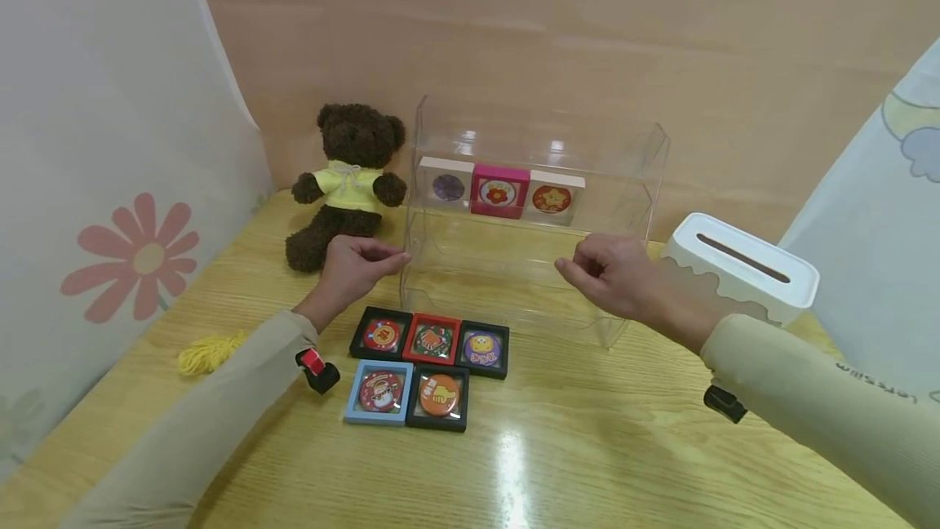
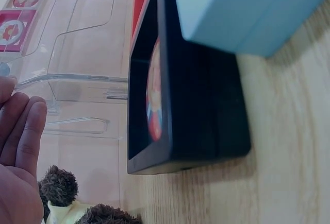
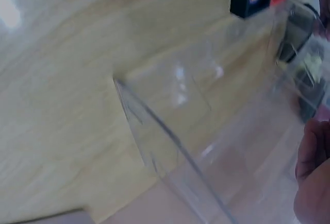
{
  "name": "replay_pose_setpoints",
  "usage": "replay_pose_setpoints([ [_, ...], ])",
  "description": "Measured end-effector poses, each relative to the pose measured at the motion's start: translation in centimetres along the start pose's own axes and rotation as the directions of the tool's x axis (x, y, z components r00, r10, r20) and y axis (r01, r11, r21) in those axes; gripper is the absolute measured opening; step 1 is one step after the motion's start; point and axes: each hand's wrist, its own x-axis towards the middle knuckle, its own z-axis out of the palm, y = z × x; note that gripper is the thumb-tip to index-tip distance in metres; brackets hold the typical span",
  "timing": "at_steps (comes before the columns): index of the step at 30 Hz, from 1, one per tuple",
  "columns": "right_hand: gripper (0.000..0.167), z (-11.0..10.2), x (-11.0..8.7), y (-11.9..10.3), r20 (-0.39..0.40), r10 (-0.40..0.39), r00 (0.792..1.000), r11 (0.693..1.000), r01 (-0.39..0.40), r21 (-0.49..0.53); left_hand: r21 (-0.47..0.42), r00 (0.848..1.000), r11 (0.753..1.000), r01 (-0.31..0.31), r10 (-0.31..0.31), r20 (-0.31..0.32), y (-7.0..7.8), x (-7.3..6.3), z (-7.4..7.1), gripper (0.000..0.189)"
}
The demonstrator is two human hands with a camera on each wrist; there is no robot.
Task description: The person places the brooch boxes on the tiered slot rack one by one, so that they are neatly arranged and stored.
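Note:
A clear tiered display stand [image 1: 507, 251] stands on the table, with three small framed boxes on one tier; the middle one is a pink box [image 1: 500, 191]. My left hand [image 1: 356, 272] is at the stand's left side, where thumb and fingertips appear to pinch the panel's front edge. In front of the stand's right part is my right hand [image 1: 617, 276], fingers loosely curled and no object visible in them. On the table before the stand lie several framed badges, among them a red frame [image 1: 432, 339], a light blue frame [image 1: 379, 392] and a black frame [image 2: 206, 95].
Behind my left hand sits a brown teddy bear [image 1: 351, 186] in a yellow top. Yellow yarn [image 1: 210, 353] lies at the table's left. A white tissue box [image 1: 742, 264] is to the right of the stand, beyond my right wrist. Curtains border both sides.

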Motion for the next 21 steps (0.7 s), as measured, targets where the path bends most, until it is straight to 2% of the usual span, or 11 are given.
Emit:
replay_pose_setpoints([
  [6,0.03,2.2,-1.7,-1.6,0.045,-0.015,0.999,0.997,0.011,0.076,-0.023,1.0,0.999,-0.031,0.03,-0.006,0.0,-0.1,0.0,0.025],
  [12,0.03,3.7,-3.4,-3.2,0.139,0.036,0.99,0.984,-0.059,0.168,-0.01,1.0,1.0,-0.017,0.017,-0.005,0.0,-0.2,-0.1,0.024],
  [16,0.026,4.3,-4.7,-4.1,0.221,0.069,0.973,0.968,-0.119,0.22,0.016,1.0,1.0,-0.012,0.012,-0.001,0.1,-0.1,-0.2,0.026],
  [21,0.005,4.9,-6.1,-4.5,0.316,0.167,0.934,0.942,-0.245,0.228,0.021,1.0,1.0,-0.003,0.003,0.002,0.2,0.0,-0.1,0.026],
])
